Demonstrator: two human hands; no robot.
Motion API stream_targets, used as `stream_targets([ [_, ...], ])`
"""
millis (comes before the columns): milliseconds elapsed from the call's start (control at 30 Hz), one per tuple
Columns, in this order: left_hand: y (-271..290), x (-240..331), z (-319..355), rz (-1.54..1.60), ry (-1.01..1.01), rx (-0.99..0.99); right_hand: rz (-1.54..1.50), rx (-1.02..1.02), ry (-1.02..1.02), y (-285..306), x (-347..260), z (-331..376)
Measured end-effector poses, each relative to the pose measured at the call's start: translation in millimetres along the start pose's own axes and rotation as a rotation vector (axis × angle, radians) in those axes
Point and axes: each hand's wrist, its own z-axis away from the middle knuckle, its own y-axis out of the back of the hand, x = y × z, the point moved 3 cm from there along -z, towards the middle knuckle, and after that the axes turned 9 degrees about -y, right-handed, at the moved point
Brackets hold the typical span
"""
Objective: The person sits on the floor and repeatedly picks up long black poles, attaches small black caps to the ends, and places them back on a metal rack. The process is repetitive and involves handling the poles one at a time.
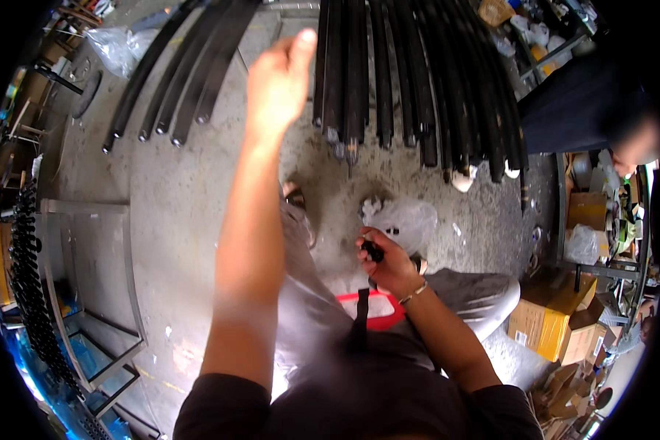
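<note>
In the head view, the left hand (275, 92) reaches up between two groups of black tubes: a looser group (222, 66) on the left and a dense row (356, 73) on the right, its thumb beside the nearest tube of that row. It is blurred, and I cannot tell whether its fingers are closed on anything. The right hand (397, 269) is curled around a small black piece (372, 251), well short of the tube ends and above a clear plastic bag (416, 220). A red-rimmed container (389, 320) sits at the lap below.

The tubes lie close together with uneven ends, so a careless pull on one could drag or roll its neighbours; what supports them is out of sight. The small piece could slip if the curled fingers loosen, likely dropping onto the bag or the concrete floor (176, 242). Another person (576, 110) stands near the row's right side, where swinging tubes might knock them.
</note>
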Motion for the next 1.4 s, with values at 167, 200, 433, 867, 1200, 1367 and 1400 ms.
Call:
stream_targets([
  [167,28.2,7.5,10.5,-0.094,-0.129,0.042,-0.39,0.233,-0.062,122.8,10.3,-34.4],
  [200,32.7,11.9,13.9,-0.148,-0.166,0.022,-0.433,0.282,-0.049,142.1,8.4,-43.5],
  [433,71.1,79.3,48.5,-0.28,-0.26,-0.372,-0.117,0.406,0.284,220.3,-42.8,-81.8],
  [867,151.0,-252.3,398.8,-0.557,0.896,-0.458,0.336,0.418,0.18,199.0,-44.0,-53.3],
  [1200,55.2,-294.6,495.5,-0.77,0.999,-0.893,0.528,0.553,0.098,143.1,-21.6,-31.5],
  [1367,17.3,-258.5,514.0,-0.57,0.955,-1.213,0.456,0.414,-0.181,137.3,26.4,-66.5],
  [1400,3.2,-244.9,522.1,-0.546,0.962,-1.224,0.655,0.382,-0.2,138.9,40.7,-74.3],
])
